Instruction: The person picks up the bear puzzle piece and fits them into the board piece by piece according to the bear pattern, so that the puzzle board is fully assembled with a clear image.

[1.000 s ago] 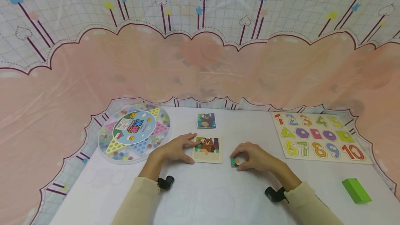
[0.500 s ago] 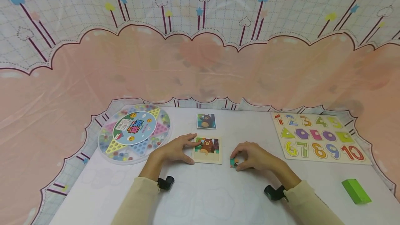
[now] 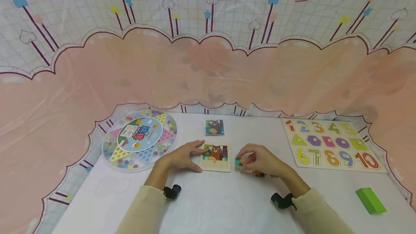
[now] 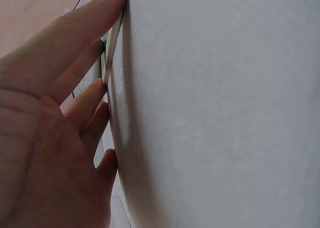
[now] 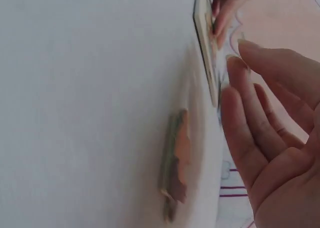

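A square puzzle board (image 3: 215, 166) with a partly filled bear picture lies at the middle of the table. My left hand (image 3: 183, 156) rests at its left side, fingers extended; one fingertip touches the picture and the thumb is by the near left corner. Just right of the board, my right hand (image 3: 261, 160) pinches a small teal puzzle piece (image 3: 238, 162). In the right wrist view that piece is hard to make out at the fingertips. A loose orange-and-brown puzzle piece (image 5: 179, 155) lies on the table under the right hand, another partly hidden beside it.
Behind the board lies a bear picture card (image 3: 214, 127). A round Chinese checkers set (image 3: 139, 140) is at the left. A number-and-shape board (image 3: 331, 143) lies at the right, with a green block (image 3: 371, 200) nearer the front. A patterned cloth (image 3: 208, 71) hangs behind.
My right hand has lifted the teal puzzle piece and moved it slightly left toward the board, uncovering loose pieces beneath. The left hand has stayed in place.
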Motion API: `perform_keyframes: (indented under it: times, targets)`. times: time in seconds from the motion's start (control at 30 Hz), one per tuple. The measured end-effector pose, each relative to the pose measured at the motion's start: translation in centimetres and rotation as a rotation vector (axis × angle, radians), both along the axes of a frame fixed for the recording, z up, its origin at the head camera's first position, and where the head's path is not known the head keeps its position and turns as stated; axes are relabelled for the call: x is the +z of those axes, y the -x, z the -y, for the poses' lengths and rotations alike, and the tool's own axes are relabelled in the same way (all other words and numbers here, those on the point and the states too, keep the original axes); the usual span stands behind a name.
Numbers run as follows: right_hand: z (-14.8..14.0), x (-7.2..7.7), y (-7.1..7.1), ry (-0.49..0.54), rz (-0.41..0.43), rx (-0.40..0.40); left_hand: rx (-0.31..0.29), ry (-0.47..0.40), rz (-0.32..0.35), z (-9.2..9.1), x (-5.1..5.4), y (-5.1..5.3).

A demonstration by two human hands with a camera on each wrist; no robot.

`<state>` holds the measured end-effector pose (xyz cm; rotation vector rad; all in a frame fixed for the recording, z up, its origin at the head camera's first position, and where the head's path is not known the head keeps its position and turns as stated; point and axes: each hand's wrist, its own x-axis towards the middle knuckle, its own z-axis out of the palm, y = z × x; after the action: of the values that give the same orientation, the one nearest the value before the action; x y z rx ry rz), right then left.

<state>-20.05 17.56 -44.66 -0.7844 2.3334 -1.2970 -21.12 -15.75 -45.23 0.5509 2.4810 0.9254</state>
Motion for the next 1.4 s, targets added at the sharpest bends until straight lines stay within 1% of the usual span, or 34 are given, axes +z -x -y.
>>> perform_keyframes:
  times: [0.13, 0.43, 0.6, 0.7, 0.83, 1.0, 1.2, 1.4]
  targets:
    - [0.7, -0.5, -0.1, 0.02, 0.019, -0.011, -0.008, -0.007, -0.005, 0.0, 0.0, 0.0]
    - [3.5, -0.9, 0.4, 0.008, -0.042, -0.028, 0.007, 0.003, -0.008, 0.0, 0.0, 0.1]
    - [5.3, -1.1, 0.4, -0.01, 0.002, -0.043, 0.008, 0.0, 0.003, 0.0, -0.4, 0.0]
    - [6.2, -1.2, 0.3, -0.021, 0.013, -0.054, 0.008, 0.001, 0.003, 0.0, -0.5, 0.0]
    - [7.4, -1.2, 0.3, -0.024, -0.011, -0.056, 0.006, -0.007, -0.005, 0.0, -0.5, 0.0]
    - [8.7, -1.3, 0.4, -0.005, -0.02, -0.038, 0.003, -0.009, -0.01, 0.1, -0.4, 0.0]
    - [10.0, -1.3, 0.4, -0.03, -0.045, -0.034, 0.013, 0.002, -0.009, 0.1, -0.2, -0.1]
    - [10.9, -1.6, 0.7, -0.067, -0.115, -0.065, 0.007, -0.01, -0.012, 0.2, 0.1, -0.1]
